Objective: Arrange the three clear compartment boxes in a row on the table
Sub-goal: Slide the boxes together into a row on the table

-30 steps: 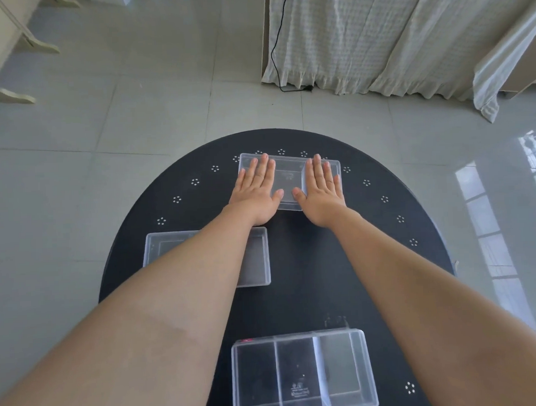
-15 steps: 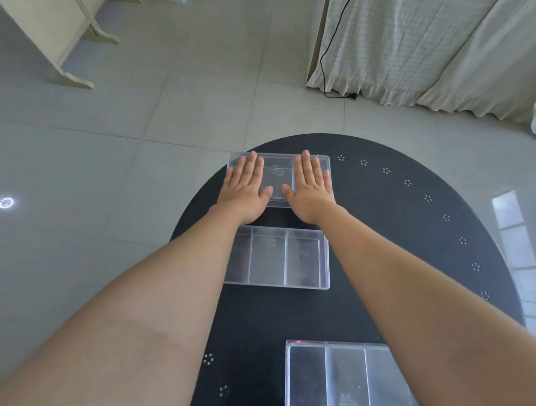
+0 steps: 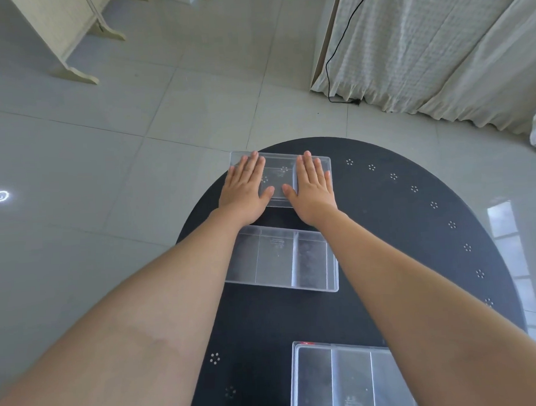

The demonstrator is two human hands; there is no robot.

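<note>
Leftmost, off the table, a pale wooden furniture leg (image 3: 79,57) stands on the grey tiled floor (image 3: 105,167), and a small ring of glare (image 3: 1,196) shines on the tiles further down. Next comes the left hand (image 3: 244,188), laid palm-down and flat on the left end of the far clear box (image 3: 279,179), fingers straight and close together, thumb angled inward — it presses on the box rather than gripping it. That far clear box sits at the back edge of the round black table (image 3: 416,242), its far-left corner at, or perhaps just over, the rim; the wide lens makes that hard to judge. Just beside the left hand, the right hand (image 3: 313,187) lies flat on the right end of the same box in a mirrored pose, fingers extended and together, the two thumbs near each other but apart. Nearer the person, between the forearms, the middle clear box (image 3: 281,259) rests on the table, open side up with its dividers showing, a dark gap separating it from the far one. The near clear box (image 3: 342,380) stands well apart at the lower right, shifted rightward and partly covered by the right forearm — so the three are not in one straight line. Beyond the table to the right, a pale curtain (image 3: 438,42) hangs to the floor with a black cable (image 3: 337,55) running down it.
</note>
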